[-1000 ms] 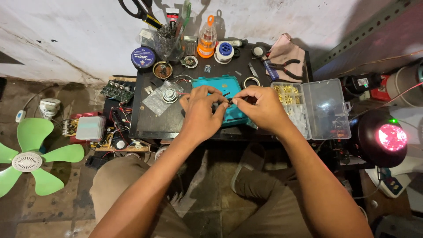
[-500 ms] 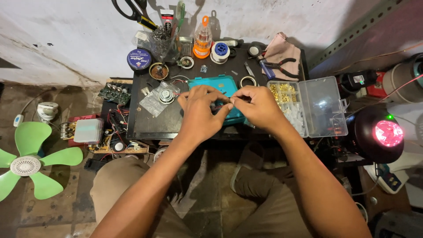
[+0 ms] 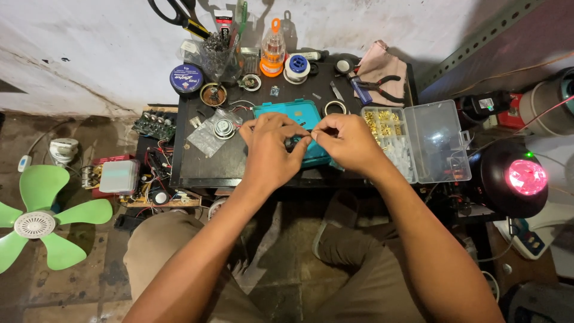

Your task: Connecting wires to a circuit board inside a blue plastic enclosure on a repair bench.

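Both hands are up over the worktop [image 3: 197, 170] now, the left hand [image 3: 272, 146] and right hand [image 3: 347, 140] meeting fingertip to fingertip, each pinched on a small dark part [image 3: 293, 142] held just above the teal mat [image 3: 293, 113]. That part is tiny, and I reckon a slip of either pinch would drop it off the near edge onto the floor below the wrists, where it would be hard to find. Just right of the right hand the parts box [image 3: 439, 140] lies open with brass bits showing, so a careless forearm could tip it and scatter them.
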